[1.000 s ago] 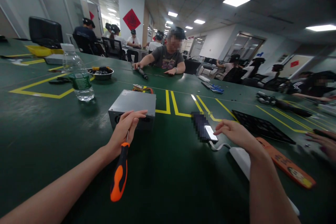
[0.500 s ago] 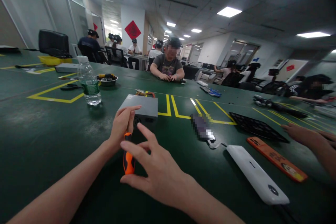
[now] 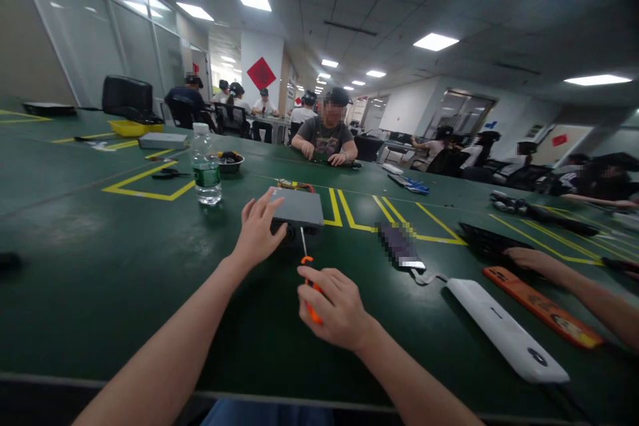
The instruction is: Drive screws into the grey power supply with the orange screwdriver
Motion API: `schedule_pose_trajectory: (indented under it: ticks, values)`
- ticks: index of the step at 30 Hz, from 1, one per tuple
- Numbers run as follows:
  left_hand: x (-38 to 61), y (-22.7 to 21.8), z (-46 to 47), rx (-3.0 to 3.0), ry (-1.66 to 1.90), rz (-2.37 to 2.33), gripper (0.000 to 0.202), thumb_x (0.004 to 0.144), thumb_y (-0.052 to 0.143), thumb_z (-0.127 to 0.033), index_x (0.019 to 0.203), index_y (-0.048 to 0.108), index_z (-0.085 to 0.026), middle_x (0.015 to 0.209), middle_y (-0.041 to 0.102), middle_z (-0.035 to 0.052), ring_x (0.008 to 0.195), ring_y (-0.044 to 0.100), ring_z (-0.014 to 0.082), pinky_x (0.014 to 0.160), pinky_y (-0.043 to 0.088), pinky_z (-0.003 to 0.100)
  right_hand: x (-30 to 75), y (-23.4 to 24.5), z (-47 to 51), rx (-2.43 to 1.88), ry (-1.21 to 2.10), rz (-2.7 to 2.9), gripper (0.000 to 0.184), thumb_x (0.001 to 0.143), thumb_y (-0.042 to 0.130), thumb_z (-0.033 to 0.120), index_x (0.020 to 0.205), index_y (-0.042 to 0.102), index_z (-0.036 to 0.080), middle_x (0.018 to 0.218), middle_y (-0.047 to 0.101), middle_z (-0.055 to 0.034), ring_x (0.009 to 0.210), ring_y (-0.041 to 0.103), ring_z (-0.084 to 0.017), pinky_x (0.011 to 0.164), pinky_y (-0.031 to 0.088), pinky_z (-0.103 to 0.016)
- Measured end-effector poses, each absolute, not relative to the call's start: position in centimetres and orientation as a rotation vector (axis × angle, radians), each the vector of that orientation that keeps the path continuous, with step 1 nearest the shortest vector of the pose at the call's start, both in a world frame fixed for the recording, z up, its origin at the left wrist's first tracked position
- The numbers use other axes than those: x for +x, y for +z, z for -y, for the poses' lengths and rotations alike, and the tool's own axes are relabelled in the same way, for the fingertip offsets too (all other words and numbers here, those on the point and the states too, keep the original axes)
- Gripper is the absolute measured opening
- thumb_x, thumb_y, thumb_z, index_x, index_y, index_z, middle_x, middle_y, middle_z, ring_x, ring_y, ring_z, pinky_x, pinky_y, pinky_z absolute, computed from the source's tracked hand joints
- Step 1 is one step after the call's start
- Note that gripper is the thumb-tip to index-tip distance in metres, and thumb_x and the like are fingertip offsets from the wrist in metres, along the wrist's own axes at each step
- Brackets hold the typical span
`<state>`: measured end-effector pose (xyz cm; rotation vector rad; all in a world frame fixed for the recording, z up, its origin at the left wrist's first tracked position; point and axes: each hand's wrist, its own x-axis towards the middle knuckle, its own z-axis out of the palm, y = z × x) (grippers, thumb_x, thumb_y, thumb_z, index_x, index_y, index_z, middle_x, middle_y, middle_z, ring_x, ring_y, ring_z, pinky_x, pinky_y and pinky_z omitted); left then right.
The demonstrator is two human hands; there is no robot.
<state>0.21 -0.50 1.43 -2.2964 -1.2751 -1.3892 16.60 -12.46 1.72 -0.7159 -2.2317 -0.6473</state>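
A grey metal computer power supply unit (image 3: 298, 208) lies on the green table, its bundled coloured wires (image 3: 294, 186) at the far side. My left hand (image 3: 257, 229) rests against its left front corner, fingers spread over the edge and thumb near the front face. My right hand (image 3: 334, 306) is closed round the orange-and-black handle of a screwdriver (image 3: 313, 303). The thin shaft points up and away, its tip at the unit's front face; whether it sits in a screw is too small to tell.
A water bottle (image 3: 207, 173) stands left of the unit, a metal bowl (image 3: 230, 162) behind it. To the right lie a phone (image 3: 399, 243), a white power bank (image 3: 504, 329) and an orange case (image 3: 542, 306). A co-worker's hand (image 3: 536, 263) touches a black panel (image 3: 482, 243).
My right hand has closed round the screwdriver and moved right, bringing its shaft to the unit. My left hand has left the screwdriver's tip for the unit's corner. The view has shifted left.
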Motion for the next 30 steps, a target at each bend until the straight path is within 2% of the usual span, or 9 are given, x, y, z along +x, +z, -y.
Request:
schedule_pose_trajectory:
  ticks: [2,6,11,20,24,27,30]
  values:
    - [-0.7,1.3,0.2,-2.276,-1.338,1.37,0.048,0.077,0.052,-0.029,0.123,0.042,-0.023,0.141,0.032,0.0092,0.128,0.031,0.0243,0.105,0.02,0.046,17.2,1.4,12.9,-0.683,-0.669,2.212,0.015,0.076,0.048,0.013,0.089,0.055,0.016,0.095,0.064,-0.0115,0.081,0.059,-0.016,0.066,0.048,-0.029]
    - [-1.8,0.8,-0.1,-2.333,-1.264,1.493,0.046,0.077,0.052,-0.032,0.122,0.045,-0.026,0.139,0.035,0.0079,0.128,0.031,0.0268,0.099,0.029,0.047,17.4,0.7,13.3,-0.652,-0.688,2.215,0.016,0.073,0.049,0.014,0.088,0.056,0.016,0.091,0.064,-0.0109,0.074,0.059,-0.016,0.062,0.047,-0.03]
    - [-1.3,0.3,-0.1,-2.388,-1.213,1.482,0.044,0.075,0.054,-0.034,0.118,0.049,-0.027,0.139,0.033,0.0078,0.124,0.034,0.0291,0.095,0.034,0.048,16.8,0.3,12.6,-0.763,-0.651,2.214,0.014,0.074,0.049,0.014,0.085,0.057,0.016,0.093,0.063,-0.0112,0.073,0.058,-0.017,0.062,0.046,-0.031]
    - [-0.9,0.1,0.0,-2.352,-1.169,1.426,0.047,0.073,0.058,-0.033,0.118,0.048,-0.026,0.138,0.034,0.0087,0.127,0.029,0.031,0.098,0.03,0.05,16.5,0.3,11.8,-0.826,-0.581,2.195,0.015,0.076,0.047,0.013,0.085,0.057,0.016,0.098,0.062,-0.0115,0.072,0.056,-0.015,0.064,0.046,-0.031]
    - [-0.5,0.5,0.5,-2.289,-1.164,1.379,0.043,0.073,0.057,-0.032,0.114,0.051,-0.023,0.136,0.038,0.0104,0.13,0.024,0.0301,0.104,0.018,0.052,16.4,0.3,11.7,-0.835,-0.583,2.183,0.014,0.075,0.047,0.013,0.086,0.057,0.016,0.099,0.062,-0.0117,0.073,0.056,-0.016,0.065,0.046,-0.031]
    - [0.2,0.9,0.9,-2.291,-1.149,1.3,0.043,0.076,0.054,-0.03,0.117,0.049,-0.022,0.135,0.041,0.0104,0.13,0.028,0.0278,0.107,0.011,0.052,16.5,0.3,11.7,-0.855,-0.576,2.189,0.015,0.076,0.047,0.013,0.087,0.056,0.016,0.1,0.061,-0.0116,0.075,0.056,-0.016,0.066,0.046,-0.032]
    - [0.9,1.0,1.1,-2.345,-1.123,1.222,0.043,0.077,0.053,-0.027,0.12,0.047,-0.022,0.133,0.044,0.0089,0.127,0.033,0.0249,0.108,0.013,0.049,16.6,0.2,11.5,-0.851,-0.568,2.2,0.014,0.076,0.048,0.013,0.088,0.056,0.016,0.1,0.061,-0.0118,0.076,0.056,-0.017,0.067,0.046,-0.032]
